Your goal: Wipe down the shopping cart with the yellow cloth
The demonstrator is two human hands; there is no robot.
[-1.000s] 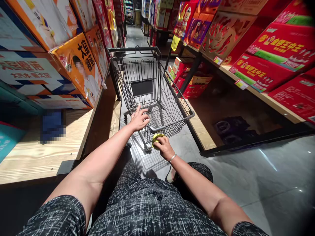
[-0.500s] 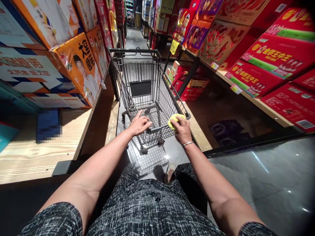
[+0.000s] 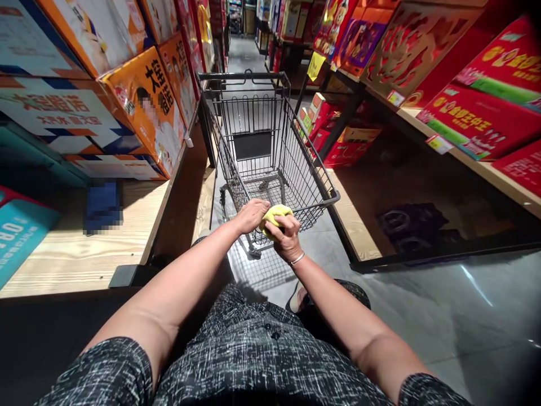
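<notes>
A dark wire shopping cart stands in the aisle before me, its basket showing bare mesh. My right hand is closed on a bunched yellow cloth, pressing it against the cart's near edge toward the left corner. Right beside the cloth, my left hand is closed over that same near left corner of the rim. Its fingertips almost meet the cloth, and the underside of its grip is hidden.
Orange cartons are stacked on a wooden shelf close on the left. On the right, red boxes fill a shelf with price tags, above a low wooden ledge. Grey tiled floor lies at lower right.
My right hand has carried the yellow cloth leftward along the cart's near edge, from the right corner to beside my left hand. My left hand's fingers have closed onto the rim.
</notes>
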